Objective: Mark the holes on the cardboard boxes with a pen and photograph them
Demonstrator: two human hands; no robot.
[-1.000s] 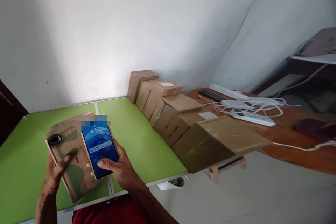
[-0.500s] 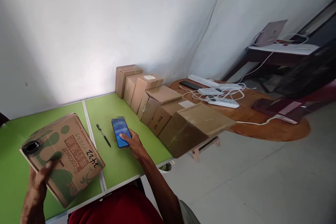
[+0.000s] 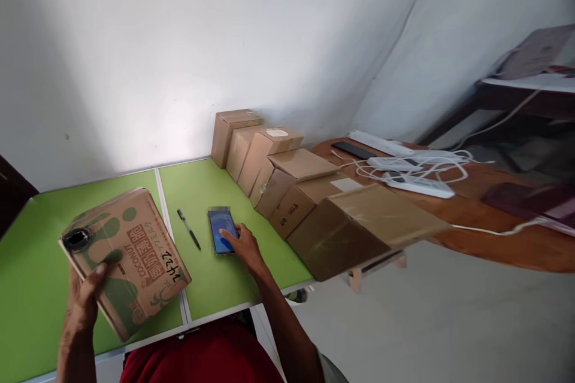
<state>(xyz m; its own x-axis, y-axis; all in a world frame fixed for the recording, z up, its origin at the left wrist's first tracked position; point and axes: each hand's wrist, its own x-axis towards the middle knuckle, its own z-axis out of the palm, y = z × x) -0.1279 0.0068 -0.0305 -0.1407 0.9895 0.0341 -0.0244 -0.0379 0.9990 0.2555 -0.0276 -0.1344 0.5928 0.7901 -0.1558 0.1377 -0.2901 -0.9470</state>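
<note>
My left hand (image 3: pixel 86 296) grips a cardboard box (image 3: pixel 130 239) by its near left edge, thumb on the printed face. The box is tilted, with green spots, "COCONUT" lettering, a handwritten 2422 and a dark-rimmed hole at its left corner. My right hand (image 3: pixel 245 245) is closed around the right side of a smartphone (image 3: pixel 221 230) with a lit blue screen. The thumb rests over the screen; the other fingers are partly hidden. Between box and phone, a black pen (image 3: pixel 188 229) lies on the green table (image 3: pixel 220 296).
Several cardboard boxes (image 3: pixel 309 191) stand in a row along the table's right side, reaching back to the wall. Beyond them, a brown wooden table (image 3: pixel 467 245) carries white power strips (image 3: pixel 420 184), tangled cables and a black bar-shaped object (image 3: pixel 353 149).
The view has turned a little to the left, so everything appears shifted rightward. Both hands keep their hold on the box and the smartphone; my right thumb stays over the screen.
</note>
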